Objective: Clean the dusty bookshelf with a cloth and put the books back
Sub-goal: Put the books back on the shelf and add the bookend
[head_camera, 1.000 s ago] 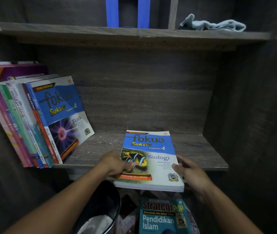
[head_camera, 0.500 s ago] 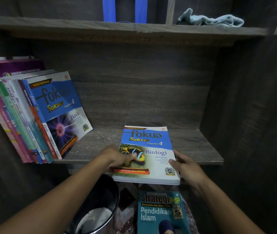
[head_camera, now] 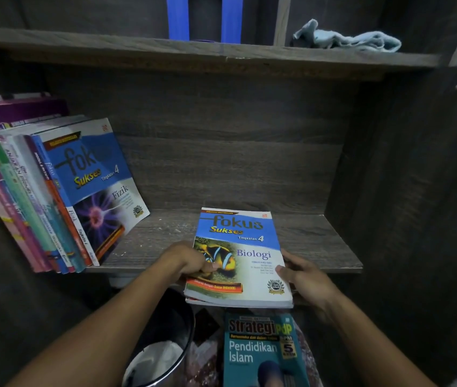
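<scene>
A blue and white Biologi book point(head_camera: 245, 247) lies flat, its far half on the dark wooden shelf board point(head_camera: 314, 241) and its near half past the front edge. My left hand point(head_camera: 187, 261) grips its left edge with the thumb on the cover. My right hand point(head_camera: 302, 272) holds its right edge. Several books lean left at the shelf's left end, fronted by a Fizik book point(head_camera: 101, 188). A light blue cloth point(head_camera: 347, 40) lies crumpled on the upper shelf point(head_camera: 110, 46) at the right.
Below the shelf a teal Pendidikan Islam book point(head_camera: 260, 350) lies on the floor, next to a round dark bin point(head_camera: 163, 344) with white contents. A dark side panel point(head_camera: 417, 191) closes the shelf on the right. Two blue bars point(head_camera: 177, 15) stand behind the upper shelf.
Both hands have pushed the Biologi book a little further onto the shelf. The leaning books and the cloth have not moved.
</scene>
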### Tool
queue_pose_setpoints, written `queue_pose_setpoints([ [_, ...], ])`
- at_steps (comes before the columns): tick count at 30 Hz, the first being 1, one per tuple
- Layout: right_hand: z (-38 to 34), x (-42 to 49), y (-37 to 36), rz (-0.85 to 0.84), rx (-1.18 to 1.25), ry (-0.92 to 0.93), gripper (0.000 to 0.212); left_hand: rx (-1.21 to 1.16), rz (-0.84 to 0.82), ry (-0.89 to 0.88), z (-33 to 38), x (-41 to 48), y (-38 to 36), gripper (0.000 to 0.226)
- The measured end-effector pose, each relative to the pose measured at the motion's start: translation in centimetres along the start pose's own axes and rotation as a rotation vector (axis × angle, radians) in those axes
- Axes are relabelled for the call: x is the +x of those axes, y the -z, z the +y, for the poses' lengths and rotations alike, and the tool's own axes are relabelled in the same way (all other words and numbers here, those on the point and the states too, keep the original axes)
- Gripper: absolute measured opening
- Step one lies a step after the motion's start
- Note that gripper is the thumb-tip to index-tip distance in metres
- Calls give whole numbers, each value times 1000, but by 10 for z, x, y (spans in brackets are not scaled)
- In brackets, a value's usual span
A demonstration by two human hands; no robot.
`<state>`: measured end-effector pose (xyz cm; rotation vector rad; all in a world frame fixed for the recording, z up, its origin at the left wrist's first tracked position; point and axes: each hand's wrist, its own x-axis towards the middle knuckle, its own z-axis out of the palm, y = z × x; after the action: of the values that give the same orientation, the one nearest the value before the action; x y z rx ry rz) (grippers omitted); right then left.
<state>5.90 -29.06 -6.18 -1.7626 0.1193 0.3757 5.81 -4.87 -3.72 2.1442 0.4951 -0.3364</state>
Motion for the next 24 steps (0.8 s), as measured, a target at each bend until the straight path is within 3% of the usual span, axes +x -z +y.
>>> queue_pose_setpoints([
  [4, 2, 3, 2, 19, 8, -17, 24, -276, -215, 62, -7, -4, 12, 29],
  [8, -3, 3, 1, 24, -2, -57, 29, -603, -315, 27, -6, -16, 29, 30],
  [12, -6, 2, -1, -10, -54, -46, 44, -732, -322, -63, -4, -32, 37, 38],
  [14, -6, 0, -3, -7, -90, -21, 49, -733, -267, -139, -1, -42, 40, 47],
  [19, -9, 1, -2, -2, -86, -21, 48, -614, 63, -357, 7, -74, 63, 32],
  [24, -9, 4, -2, 3, -85, -42, 46, -704, 355, -575, 4, -85, 94, 33],
])
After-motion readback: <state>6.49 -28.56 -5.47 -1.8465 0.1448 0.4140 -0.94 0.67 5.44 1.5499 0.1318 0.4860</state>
